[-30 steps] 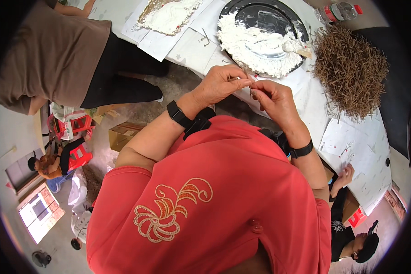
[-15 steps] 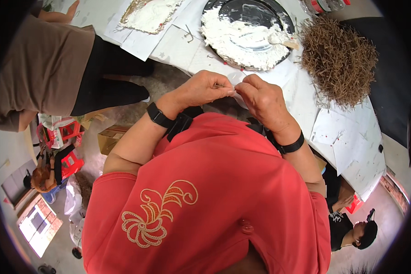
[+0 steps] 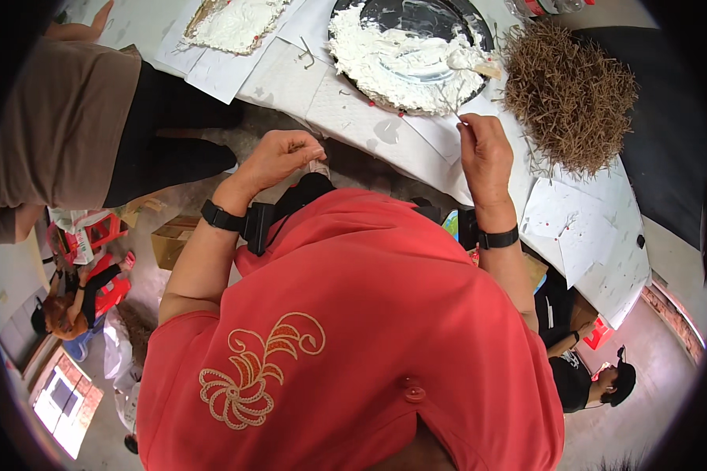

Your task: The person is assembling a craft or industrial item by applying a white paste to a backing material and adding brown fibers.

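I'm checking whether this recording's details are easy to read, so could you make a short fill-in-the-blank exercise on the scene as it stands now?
1. The round tray beneath the paste is ____ in colour.
2. The paste itself is ____ in colour.
3. In the picture, the tray lies to the ____ of the heap of brown twigs.
4. A thin twig-like piece sticks out from the person's ____ hand.

Missing words: black; white; left; right.

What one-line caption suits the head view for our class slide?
Right hand holds a thin sprig near a black tray of white paste, brown twigs heaped alongside.
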Available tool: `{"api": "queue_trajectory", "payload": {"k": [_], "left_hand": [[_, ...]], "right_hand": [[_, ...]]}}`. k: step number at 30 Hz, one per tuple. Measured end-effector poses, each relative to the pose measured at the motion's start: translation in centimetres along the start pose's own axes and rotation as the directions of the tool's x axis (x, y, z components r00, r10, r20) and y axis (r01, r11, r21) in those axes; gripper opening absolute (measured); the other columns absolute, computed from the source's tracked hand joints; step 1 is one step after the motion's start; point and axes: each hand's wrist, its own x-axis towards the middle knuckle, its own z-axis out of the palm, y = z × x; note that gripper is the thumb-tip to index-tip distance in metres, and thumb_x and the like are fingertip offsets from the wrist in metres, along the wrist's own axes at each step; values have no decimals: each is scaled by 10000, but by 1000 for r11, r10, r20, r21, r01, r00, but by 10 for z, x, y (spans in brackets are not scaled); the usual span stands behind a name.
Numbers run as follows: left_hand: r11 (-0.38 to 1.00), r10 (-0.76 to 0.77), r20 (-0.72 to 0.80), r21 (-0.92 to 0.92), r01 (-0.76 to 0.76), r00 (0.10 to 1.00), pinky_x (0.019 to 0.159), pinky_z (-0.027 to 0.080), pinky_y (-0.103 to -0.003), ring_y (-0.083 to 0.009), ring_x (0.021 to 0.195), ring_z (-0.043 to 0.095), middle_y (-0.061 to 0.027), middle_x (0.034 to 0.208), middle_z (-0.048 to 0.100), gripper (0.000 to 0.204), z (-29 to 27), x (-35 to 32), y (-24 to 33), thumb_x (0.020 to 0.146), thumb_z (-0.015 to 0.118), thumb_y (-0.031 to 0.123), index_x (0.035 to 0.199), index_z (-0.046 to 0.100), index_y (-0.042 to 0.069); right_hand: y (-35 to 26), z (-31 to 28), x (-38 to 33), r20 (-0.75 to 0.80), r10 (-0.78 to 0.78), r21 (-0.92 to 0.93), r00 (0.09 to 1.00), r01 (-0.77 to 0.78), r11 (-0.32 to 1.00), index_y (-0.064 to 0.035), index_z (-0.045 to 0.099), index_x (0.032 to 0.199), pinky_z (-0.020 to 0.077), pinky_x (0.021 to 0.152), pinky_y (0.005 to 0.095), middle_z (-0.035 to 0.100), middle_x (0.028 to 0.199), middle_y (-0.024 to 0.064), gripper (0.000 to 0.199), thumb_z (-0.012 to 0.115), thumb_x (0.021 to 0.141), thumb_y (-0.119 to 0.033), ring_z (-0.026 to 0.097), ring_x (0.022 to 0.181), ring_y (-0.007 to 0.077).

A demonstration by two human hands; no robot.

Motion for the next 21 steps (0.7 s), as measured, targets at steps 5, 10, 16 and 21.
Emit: {"api": "queue_trajectory", "payload": {"k": [5, 10, 16, 21], "left_hand": [[992, 126, -98, -9, -128, 987, 617, 403, -200, -41, 680, 466, 25, 762, 594, 223, -9, -2, -8, 923, 601, 220, 890, 666, 10], [992, 124, -138, -17, -127, 983, 619, 403, -198, -43, 677, 466, 24, 770, 597, 220, -13, -3, -11, 925, 599, 213, 893, 666, 6], [993, 115, -146, -8, -117, 983, 620, 400, -194, -41, 676, 465, 22, 771, 598, 215, -10, -5, -9, 928, 594, 204, 894, 666, 4], [991, 126, -148, -31, -132, 981, 620, 399, -192, -39, 675, 467, 21, 776, 605, 214, -8, -2, -8, 929, 592, 201, 891, 665, 3]], "right_hand": [[0, 14, 2, 106, -57, -183, 993, 75, 980, -69, 629, 897, 491, 585, 363, 590, 817, 95, 103, 655, 798, -52, 608, 679, 285], [5, 18, 4, 138, -65, -244, 988, 97, 965, -70, 626, 884, 502, 583, 374, 593, 823, 96, 96, 657, 795, -58, 611, 676, 292], [-6, 9, 10, 34, -61, -151, 998, 66, 986, -60, 630, 890, 499, 587, 373, 595, 814, 105, 89, 649, 804, -51, 610, 683, 298], [-1, 19, 5, 54, -67, -86, 996, 71, 994, -50, 635, 898, 490, 582, 370, 591, 797, 111, 87, 645, 811, -42, 606, 674, 299]]}}
